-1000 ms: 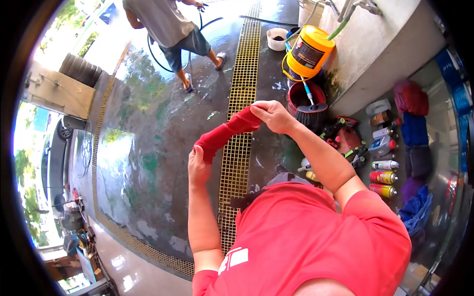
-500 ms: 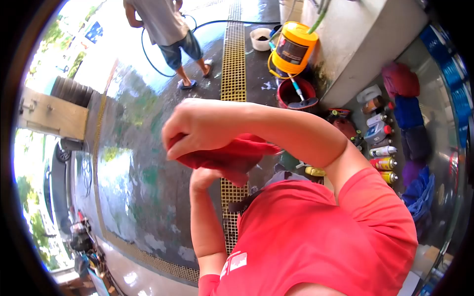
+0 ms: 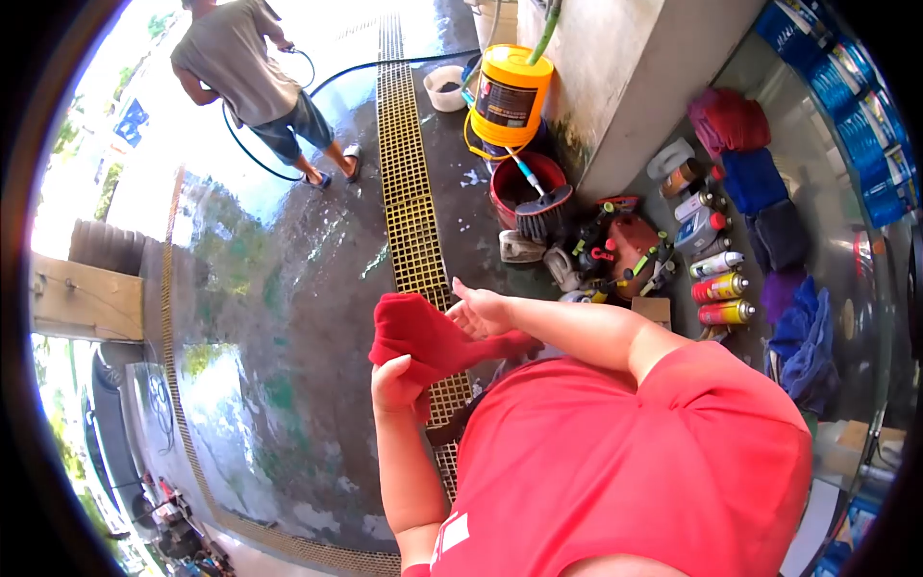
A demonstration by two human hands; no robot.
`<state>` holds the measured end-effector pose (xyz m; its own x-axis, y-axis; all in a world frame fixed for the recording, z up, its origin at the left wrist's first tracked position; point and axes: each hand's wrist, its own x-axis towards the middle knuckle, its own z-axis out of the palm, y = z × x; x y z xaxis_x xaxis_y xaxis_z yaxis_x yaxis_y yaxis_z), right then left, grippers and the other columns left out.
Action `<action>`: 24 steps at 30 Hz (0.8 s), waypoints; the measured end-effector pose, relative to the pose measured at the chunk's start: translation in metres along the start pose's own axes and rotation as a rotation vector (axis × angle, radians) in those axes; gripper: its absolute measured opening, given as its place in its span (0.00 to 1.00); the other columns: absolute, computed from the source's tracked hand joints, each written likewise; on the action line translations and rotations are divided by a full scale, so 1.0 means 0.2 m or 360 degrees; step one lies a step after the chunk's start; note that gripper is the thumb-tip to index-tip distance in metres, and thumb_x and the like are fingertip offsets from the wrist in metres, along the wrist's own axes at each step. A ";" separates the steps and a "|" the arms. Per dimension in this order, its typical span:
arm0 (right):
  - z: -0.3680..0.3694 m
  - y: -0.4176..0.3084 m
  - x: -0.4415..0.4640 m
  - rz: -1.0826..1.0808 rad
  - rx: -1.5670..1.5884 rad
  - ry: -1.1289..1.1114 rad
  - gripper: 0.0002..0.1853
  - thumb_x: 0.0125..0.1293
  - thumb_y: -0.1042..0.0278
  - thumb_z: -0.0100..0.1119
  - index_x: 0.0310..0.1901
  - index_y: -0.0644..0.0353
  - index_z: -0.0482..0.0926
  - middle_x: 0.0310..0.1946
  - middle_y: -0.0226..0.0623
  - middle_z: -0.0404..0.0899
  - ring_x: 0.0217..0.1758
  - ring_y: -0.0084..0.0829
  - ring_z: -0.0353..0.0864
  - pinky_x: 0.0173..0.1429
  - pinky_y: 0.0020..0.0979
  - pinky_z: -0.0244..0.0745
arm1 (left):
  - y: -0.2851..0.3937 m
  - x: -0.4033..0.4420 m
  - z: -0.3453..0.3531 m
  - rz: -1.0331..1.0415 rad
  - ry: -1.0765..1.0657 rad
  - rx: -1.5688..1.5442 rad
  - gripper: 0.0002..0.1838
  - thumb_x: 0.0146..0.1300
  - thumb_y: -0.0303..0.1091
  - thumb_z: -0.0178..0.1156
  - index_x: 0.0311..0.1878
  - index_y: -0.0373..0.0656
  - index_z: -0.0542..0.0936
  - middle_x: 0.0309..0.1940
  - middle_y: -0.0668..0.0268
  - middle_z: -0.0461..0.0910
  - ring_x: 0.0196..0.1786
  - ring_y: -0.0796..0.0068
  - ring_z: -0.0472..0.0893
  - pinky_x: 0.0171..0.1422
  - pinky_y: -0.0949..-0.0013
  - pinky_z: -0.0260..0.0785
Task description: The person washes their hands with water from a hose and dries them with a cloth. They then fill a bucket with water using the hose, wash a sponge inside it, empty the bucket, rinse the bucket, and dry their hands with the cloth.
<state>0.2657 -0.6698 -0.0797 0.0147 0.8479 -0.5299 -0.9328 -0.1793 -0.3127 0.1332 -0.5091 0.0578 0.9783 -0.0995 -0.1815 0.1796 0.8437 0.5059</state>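
Note:
A dark red cloth (image 3: 423, 337) hangs bunched in front of my red shirt, above the yellow floor grating. My left hand (image 3: 394, 385) grips its lower left side, thumb pressed on the fabric. Just right of the cloth is my right hand (image 3: 479, 310), its fingers spread and palm partly turned up. One end of the cloth trails right, below my right wrist.
Upper left, a person (image 3: 245, 72) stands with a black hose (image 3: 356, 67). A yellow bucket (image 3: 508, 96), a red bucket (image 3: 510, 178) with a brush (image 3: 544, 213), spray cans (image 3: 721, 288) and folded cloths (image 3: 755, 188) line the right side beside a pillar (image 3: 625, 106).
My right hand has come down from above the cloth and its fingers have opened. The cloth now hangs from my left hand. The view has shifted, and the other person appears farther left.

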 end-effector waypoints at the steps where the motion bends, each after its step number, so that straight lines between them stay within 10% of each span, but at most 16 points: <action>1: 0.06 0.01 -0.05 -0.0135 0.0037 -0.0233 0.50 0.62 0.23 0.21 0.55 0.67 0.74 0.56 0.46 0.76 0.59 0.43 0.74 0.67 0.46 0.63 | 0.00 0.02 -0.01 -0.0007 -0.0024 0.0200 0.41 0.49 0.29 0.59 0.69 0.38 0.58 0.63 0.52 0.67 0.65 0.51 0.68 0.70 0.50 0.60; 5: 0.22 -0.11 -0.16 -0.0474 -0.0479 -0.0141 0.19 0.67 0.58 0.59 0.51 0.66 0.78 0.45 0.34 0.82 0.49 0.26 0.79 0.56 0.31 0.73 | 0.00 0.09 -0.09 -0.0039 0.0048 0.0625 0.39 0.47 0.24 0.59 0.67 0.36 0.61 0.61 0.54 0.70 0.62 0.57 0.72 0.67 0.56 0.64; 8: 0.25 -0.23 -0.20 -0.1028 -0.1470 0.0241 0.13 0.67 0.66 0.57 0.49 0.63 0.79 0.40 0.28 0.81 0.42 0.17 0.77 0.50 0.26 0.73 | 0.12 0.13 -0.09 -0.0095 0.0147 0.0875 0.39 0.45 0.21 0.58 0.66 0.34 0.62 0.58 0.58 0.72 0.63 0.65 0.71 0.67 0.62 0.64; 12: 0.27 -0.38 -0.20 -0.1288 -0.0938 0.0346 0.04 0.66 0.73 0.57 0.38 0.63 0.77 0.33 0.30 0.80 0.38 0.19 0.77 0.46 0.26 0.74 | 0.34 0.13 -0.35 -0.0741 0.0774 0.1888 0.24 0.48 0.26 0.49 0.53 0.41 0.77 0.40 0.68 0.82 0.37 0.75 0.82 0.42 0.70 0.72; 13: 0.29 -0.42 -0.21 -0.1337 -0.1026 0.0452 0.05 0.63 0.73 0.59 0.38 0.64 0.77 0.33 0.31 0.81 0.37 0.20 0.77 0.44 0.27 0.74 | 0.35 0.13 -0.28 -0.0536 0.0830 0.1811 0.18 0.49 0.28 0.49 0.43 0.42 0.81 0.34 0.71 0.83 0.37 0.79 0.81 0.37 0.76 0.67; 19: 0.35 -0.61 -0.21 -0.1664 -0.1260 0.0957 0.36 0.49 0.67 0.71 0.58 0.74 0.67 0.46 0.53 0.78 0.49 0.39 0.80 0.54 0.32 0.74 | 0.35 0.26 -0.24 0.0400 0.0598 0.0730 0.22 0.61 0.23 0.55 0.60 0.40 0.69 0.43 0.63 0.80 0.44 0.74 0.81 0.48 0.70 0.74; 24: 0.46 -0.72 -0.36 -0.1824 -0.1605 0.1023 0.34 0.48 0.70 0.69 0.59 0.71 0.69 0.47 0.56 0.78 0.49 0.43 0.81 0.55 0.32 0.74 | 0.46 0.31 -0.23 0.0575 0.0723 0.1560 0.26 0.61 0.17 0.55 0.63 0.35 0.64 0.40 0.60 0.80 0.42 0.75 0.80 0.50 0.71 0.74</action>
<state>0.3651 -0.6597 0.0762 0.8614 0.4737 0.1835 0.2571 -0.0949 -0.9617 0.2054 -0.4137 0.0541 0.8972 0.4345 -0.0791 0.0931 -0.0111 0.9956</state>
